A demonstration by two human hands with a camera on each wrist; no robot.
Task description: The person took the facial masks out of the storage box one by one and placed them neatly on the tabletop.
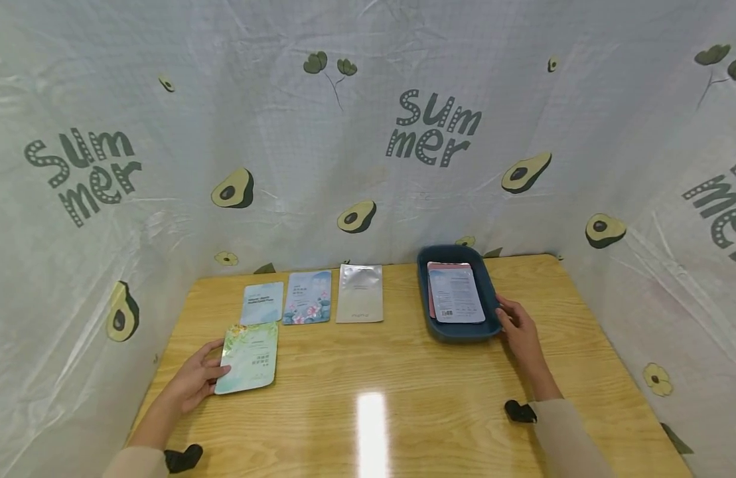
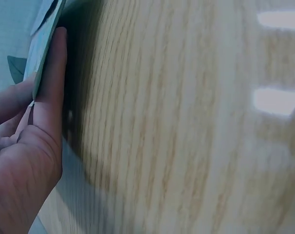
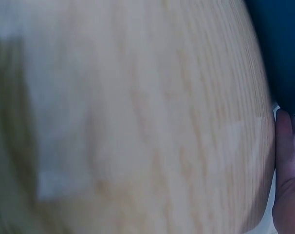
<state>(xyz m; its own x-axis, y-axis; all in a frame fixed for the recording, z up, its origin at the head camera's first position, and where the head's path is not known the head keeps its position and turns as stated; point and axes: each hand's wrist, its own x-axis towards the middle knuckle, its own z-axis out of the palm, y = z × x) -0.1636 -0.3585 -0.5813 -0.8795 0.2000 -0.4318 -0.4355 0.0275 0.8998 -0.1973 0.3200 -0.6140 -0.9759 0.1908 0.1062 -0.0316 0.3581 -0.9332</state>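
Jutting from left grip (image 1: pixel 196 380): green packet (image 1: pixel 249 357)

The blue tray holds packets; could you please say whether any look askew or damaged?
In the tray, the pale top packet sits slightly out of line over the pink packet, whose edge shows at the left. I see no damage.

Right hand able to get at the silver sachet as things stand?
Probably, but not straight across: the blue basket stands between the right hand and the silver sachet. Going over it or round its near side looks free.
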